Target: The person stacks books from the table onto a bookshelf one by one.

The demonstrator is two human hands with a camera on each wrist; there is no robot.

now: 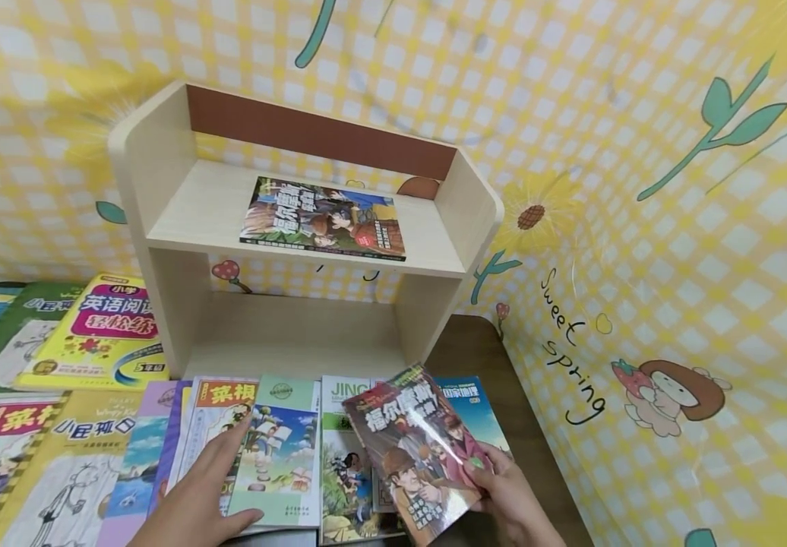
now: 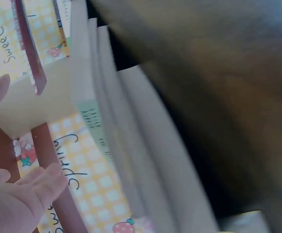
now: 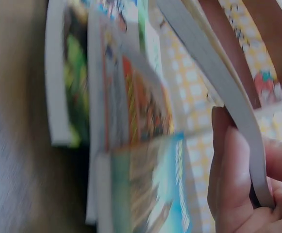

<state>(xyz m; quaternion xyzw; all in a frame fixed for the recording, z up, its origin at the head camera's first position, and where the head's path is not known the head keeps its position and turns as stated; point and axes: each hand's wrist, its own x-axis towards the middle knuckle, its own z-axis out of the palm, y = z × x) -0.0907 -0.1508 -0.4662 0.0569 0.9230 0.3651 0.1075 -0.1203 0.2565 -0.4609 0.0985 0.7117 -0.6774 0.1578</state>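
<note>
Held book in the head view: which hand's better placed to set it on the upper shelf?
Right, I'd judge: the right hand grips the held book, so no handover looks needed. The left hand looks open and empty, by the green-and-blue book.

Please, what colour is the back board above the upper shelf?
The back board is plain reddish brown, best seen in the head view.

Books (image 1: 277, 463) lie before and left of the shelf (image 1: 156, 163), another book (image 1: 323, 219) on its upper board (image 1: 212, 199).
</note>
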